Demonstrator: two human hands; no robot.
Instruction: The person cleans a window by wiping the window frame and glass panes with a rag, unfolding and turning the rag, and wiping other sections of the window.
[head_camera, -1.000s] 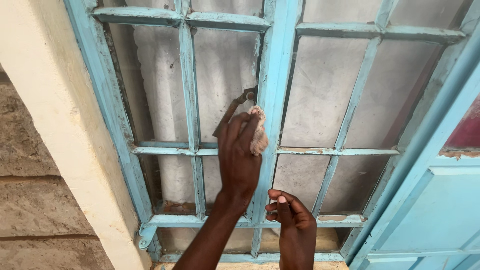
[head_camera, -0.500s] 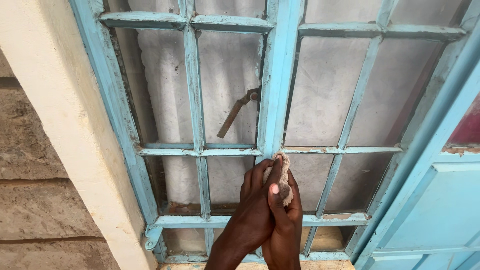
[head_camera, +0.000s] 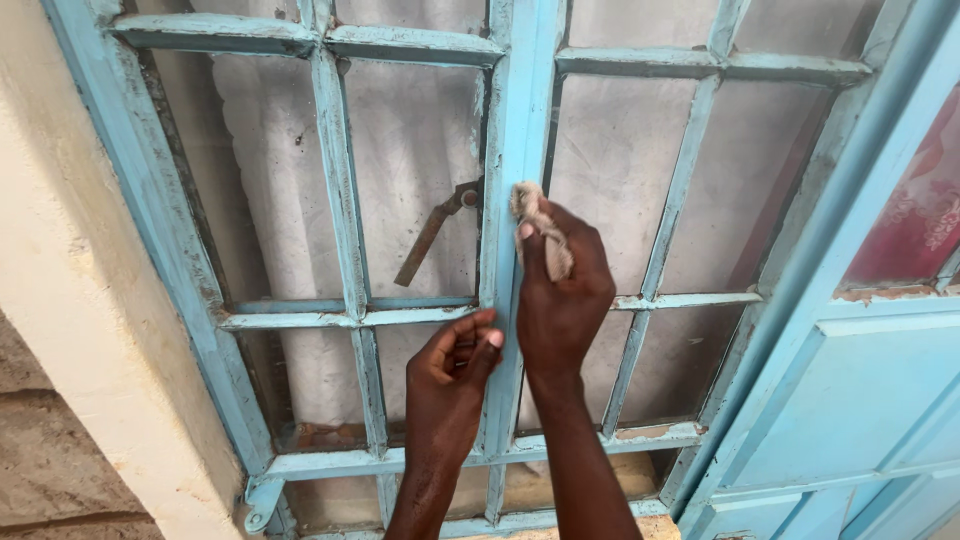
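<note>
My right hand (head_camera: 565, 300) is shut on a small greyish cloth (head_camera: 537, 218) and presses it against the central upright bar (head_camera: 515, 110) of a light blue window frame with peeling paint. My left hand (head_camera: 450, 375) sits lower, just left of that bar. Its fingers are curled in and the fingertips touch the bar near the horizontal crossbar (head_camera: 300, 318). It holds nothing. A rusty metal latch handle (head_camera: 432, 235) hangs at a slant behind the glass, left of the cloth.
A cream plastered wall (head_camera: 80, 300) borders the window on the left, with rough stone below. A pale curtain (head_camera: 270, 200) hangs behind the dusty panes. A blue panelled door (head_camera: 870, 400) stands at the right, with red patterned fabric (head_camera: 925, 215) showing in its pane.
The cloth was up by the latch in my left hand. The hands then met at the crossbar. Now my right hand has the cloth higher on the central bar, and my left hand has dropped.
</note>
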